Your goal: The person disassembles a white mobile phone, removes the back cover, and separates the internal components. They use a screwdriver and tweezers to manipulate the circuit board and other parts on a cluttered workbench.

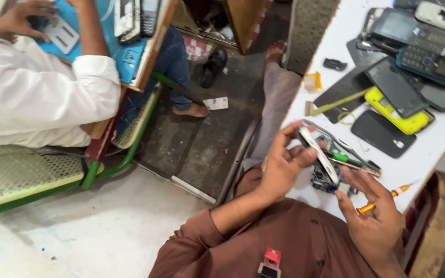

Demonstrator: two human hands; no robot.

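Where the picture begins at its left edge, another person in a white shirt (37, 98) sits on a green metal-mesh bench (32, 172), one hand (19, 18) on a pale device over a blue mat (124, 51) on a wooden desk (153, 49). Past a sandalled foot and a black sandal (213, 66), the floor (197, 139) is rough, stained grey concrete.

Right of that stands the white tabletop (423, 154), scuffed, with a worn wooden near edge. Close to that near edge the left hand (283, 166) is curled around a slim white phone shell (319, 154), thumb and fingers gripping it from behind and in front. Just beside it, the opened phone (330, 177) shows a dark blue circuit board, with a green-handled tool (347, 157) lying against it. The right hand (374, 213) has its fingertips resting on that board, while an orange-handled screwdriver (382, 201) lies pinned under the fingers; the hand is half closed.

Farther toward the tabletop's far right corner lies a loose heap of flat handsets: a yellow phone casing (395, 116), a black glossy back cover (382, 135), dark glass screens and a keypad phone (431, 64). A small yellow block (313, 81) and a black clip (334, 64) sit at the left edge.
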